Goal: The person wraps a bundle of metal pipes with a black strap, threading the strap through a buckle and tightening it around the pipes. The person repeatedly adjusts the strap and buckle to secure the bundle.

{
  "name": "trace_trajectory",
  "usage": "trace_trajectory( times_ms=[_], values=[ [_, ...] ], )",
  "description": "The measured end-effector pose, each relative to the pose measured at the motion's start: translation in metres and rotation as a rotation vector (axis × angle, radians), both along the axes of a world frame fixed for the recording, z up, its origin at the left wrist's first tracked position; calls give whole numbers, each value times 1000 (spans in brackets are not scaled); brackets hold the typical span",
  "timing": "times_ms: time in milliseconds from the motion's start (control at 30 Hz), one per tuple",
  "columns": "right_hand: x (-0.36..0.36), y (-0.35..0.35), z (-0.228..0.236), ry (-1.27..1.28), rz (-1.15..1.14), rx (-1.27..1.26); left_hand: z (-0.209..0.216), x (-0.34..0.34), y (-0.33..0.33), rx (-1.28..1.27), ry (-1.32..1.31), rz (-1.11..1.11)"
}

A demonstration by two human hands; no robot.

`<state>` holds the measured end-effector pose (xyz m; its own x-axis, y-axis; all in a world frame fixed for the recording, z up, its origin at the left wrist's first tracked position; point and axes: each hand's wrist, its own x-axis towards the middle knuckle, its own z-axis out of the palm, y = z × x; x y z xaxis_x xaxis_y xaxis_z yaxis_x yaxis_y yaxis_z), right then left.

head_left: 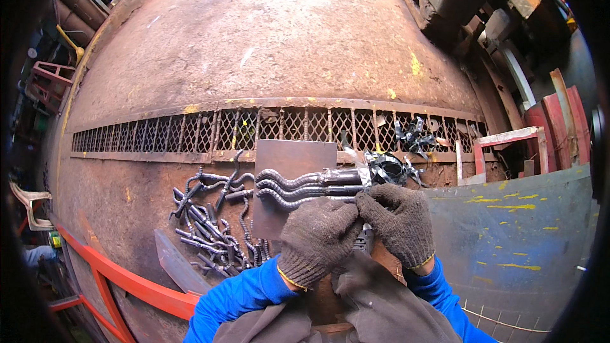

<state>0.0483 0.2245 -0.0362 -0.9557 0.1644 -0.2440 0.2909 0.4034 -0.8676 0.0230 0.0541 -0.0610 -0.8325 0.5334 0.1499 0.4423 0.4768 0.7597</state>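
Three wavy ribbed metal rods point(286, 183) with smooth dark sleeve-like ends lie side by side across a flat brown metal plate point(298, 152). Shiny film or tape point(363, 174) clings around their right ends. Both hands wear dark grey knit gloves. My left hand point(318, 238) is closed, fingertips pinched just below the sleeves. Against it, my right hand point(400, 222) is closed too, its fingers at the rods' right ends. Whatever the fingertips pinch is hidden by the gloves. Crumpled black tape point(387, 168) sits just beyond my right hand.
More such rods point(213, 232) lie piled on the ground at the left. A mesh drain grate point(286, 126) crosses ahead, with black tape scraps point(416, 136) on it. A red rail point(136, 279) stands lower left; a large curved metal sheet point(508, 228) is at the right.
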Motion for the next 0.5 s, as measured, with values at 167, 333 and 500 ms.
trace_trajectory(
  times_ms=[167, 333, 500],
  values=[
    [-1, 0, 4, 52, 93, 286, 3, 1, 2, -50, 20, -26],
    [-3, 23, -12, -93, 59, -332, 0, -1, 3, 175, -139, 26],
    [-10, 25, -2, -140, 82, -510, 7, -2, 1, 397, -922, 53]
  ],
)
